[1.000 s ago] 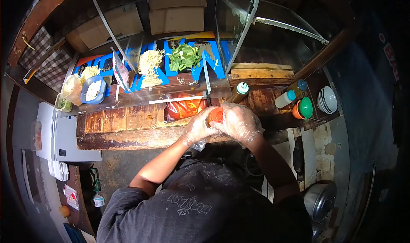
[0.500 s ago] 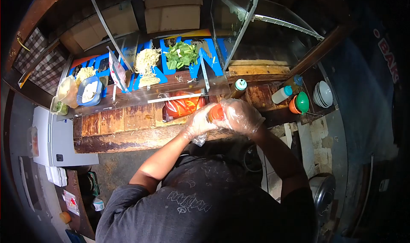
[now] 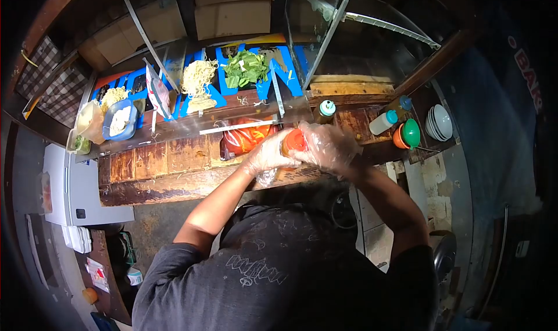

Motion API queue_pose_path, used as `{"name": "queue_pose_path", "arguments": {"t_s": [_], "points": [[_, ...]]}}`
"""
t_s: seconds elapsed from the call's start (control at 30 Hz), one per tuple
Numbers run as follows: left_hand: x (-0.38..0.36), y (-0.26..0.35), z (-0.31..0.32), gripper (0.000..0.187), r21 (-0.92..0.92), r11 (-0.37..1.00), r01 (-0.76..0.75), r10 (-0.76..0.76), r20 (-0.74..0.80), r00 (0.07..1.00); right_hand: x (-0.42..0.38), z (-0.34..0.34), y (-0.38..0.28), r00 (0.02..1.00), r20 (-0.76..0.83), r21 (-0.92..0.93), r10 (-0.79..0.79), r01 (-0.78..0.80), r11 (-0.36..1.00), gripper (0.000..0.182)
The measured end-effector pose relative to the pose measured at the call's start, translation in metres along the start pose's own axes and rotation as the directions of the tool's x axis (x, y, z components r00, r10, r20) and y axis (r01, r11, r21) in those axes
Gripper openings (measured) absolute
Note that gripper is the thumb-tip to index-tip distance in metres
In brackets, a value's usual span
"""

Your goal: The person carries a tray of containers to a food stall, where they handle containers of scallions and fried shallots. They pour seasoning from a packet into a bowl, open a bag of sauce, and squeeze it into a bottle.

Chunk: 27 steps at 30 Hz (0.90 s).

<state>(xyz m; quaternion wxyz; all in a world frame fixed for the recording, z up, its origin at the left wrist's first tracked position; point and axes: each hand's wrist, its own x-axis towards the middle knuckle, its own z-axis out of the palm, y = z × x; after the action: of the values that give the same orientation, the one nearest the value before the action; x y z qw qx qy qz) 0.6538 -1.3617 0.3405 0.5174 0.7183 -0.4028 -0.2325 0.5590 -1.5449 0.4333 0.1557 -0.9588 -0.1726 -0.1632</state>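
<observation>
Both my hands wear clear plastic gloves and meet above the front edge of the wooden counter (image 3: 152, 166). Between them is a bottle with an orange-red top (image 3: 294, 141). My left hand (image 3: 266, 155) is closed around its left side. My right hand (image 3: 329, 147) is closed against its top and right side, hiding part of the cap. Just behind my left hand lies a shiny red-orange packet (image 3: 247, 138). Beyond my right hand stands a squeeze bottle with a pale green cap (image 3: 327, 108).
Noodles (image 3: 199, 78) and chopped greens (image 3: 245, 69) lie on the raised shelf, near a blue tub (image 3: 121, 120). To the right are a white bottle with a teal cap (image 3: 383, 123), a green bowl (image 3: 411, 133) and stacked white bowls (image 3: 439, 123). Glass panels with metal strips (image 3: 329, 37) rise behind.
My right hand has turned over the bottle top and my right elbow has swung outward. More of the red top shows now. The view has shifted slightly.
</observation>
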Motion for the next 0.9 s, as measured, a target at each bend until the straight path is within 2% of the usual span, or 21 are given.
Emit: {"name": "queue_pose_path", "arguments": {"t_s": [0.07,0.1,0.13,0.2,0.33,0.4,0.5,0.6,0.8,0.9], "points": [[-0.001,-0.003,0.002,0.083,0.06,0.998,-0.033,0.034,-0.021,0.999,0.006,0.002,-0.009,0.959,0.178,0.072,0.219,-0.234,0.969,0.054],[0.001,-0.007,0.004,0.084,0.081,0.995,-0.064,0.067,-0.03,0.997,0.011,-0.003,-0.017,0.918,0.253,-0.001,0.306,-0.316,0.949,0.054],[0.002,-0.011,0.006,0.085,0.102,0.99,-0.095,0.1,-0.037,0.994,0.014,-0.004,-0.022,0.917,0.252,-0.002,0.308,-0.318,0.948,0.054],[0.002,-0.016,0.012,0.086,0.104,0.99,-0.092,0.098,-0.048,0.994,0.018,-0.004,-0.028,0.85,0.32,-0.114,0.419,-0.404,0.907,0.052],[0.005,-0.018,0.018,0.088,0.093,0.989,-0.118,0.124,-0.063,0.99,0.017,0.004,-0.026,0.837,0.329,-0.139,0.438,-0.416,0.899,0.05],[0.008,-0.023,0.02,0.083,0.1,0.986,-0.135,0.141,-0.054,0.989,0.013,0.007,-0.022,0.89,0.277,-0.11,0.361,-0.344,0.932,0.05],[0.01,-0.019,0.018,0.08,0.056,0.988,-0.146,0.149,-0.054,0.987,0.01,0.01,-0.016,0.912,0.265,-0.106,0.315,-0.297,0.949,0.049],[0.012,-0.018,0.018,0.077,0.051,0.995,-0.084,0.084,-0.004,0.996,0.004,0.017,-0.008,0.937,0.239,-0.083,0.253,-0.24,0.967,0.051],[0.015,-0.014,0.016,0.072,-0.043,0.992,-0.119,0.119,-0.018,0.993,0.007,0.008,-0.008,0.933,0.273,-0.055,0.233,-0.226,0.972,0.054],[0.014,-0.009,0.009,0.077,-0.059,0.997,-0.046,0.05,0.066,0.997,0.007,0.004,-0.012,0.922,0.282,-0.054,0.265,-0.26,0.964,0.056]]}}
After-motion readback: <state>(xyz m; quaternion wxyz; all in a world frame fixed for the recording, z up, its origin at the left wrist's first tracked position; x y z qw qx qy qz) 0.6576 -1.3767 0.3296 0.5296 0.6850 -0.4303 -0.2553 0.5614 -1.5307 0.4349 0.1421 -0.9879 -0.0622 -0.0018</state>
